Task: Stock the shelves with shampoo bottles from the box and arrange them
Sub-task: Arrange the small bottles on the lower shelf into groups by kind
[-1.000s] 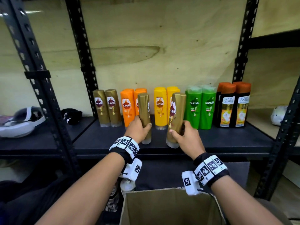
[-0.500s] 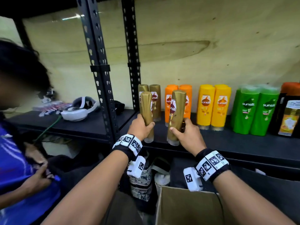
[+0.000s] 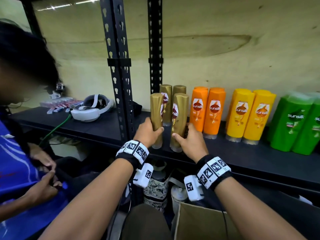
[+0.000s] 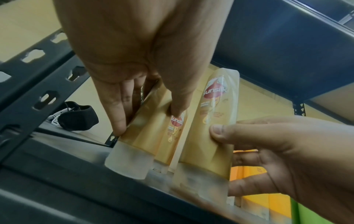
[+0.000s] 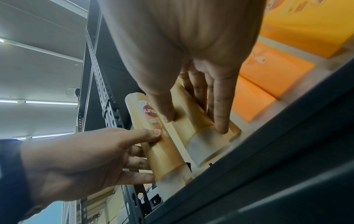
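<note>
Gold bottles [image 3: 156,118] stand on the shelf [image 3: 242,153], one gripped per hand.

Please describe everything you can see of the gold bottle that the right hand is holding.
The gold bottle is a tall, glossy, plastic-looking shampoo bottle with a red Sunsilk label and a pale translucent cap, standing cap-down. It stands almost upright at the front edge of the dark shelf, before the two gold bottles behind. The right hand grips its lower half, thumb in front and fingers behind. Whether the cap fully rests on the shelf I cannot tell.
</note>
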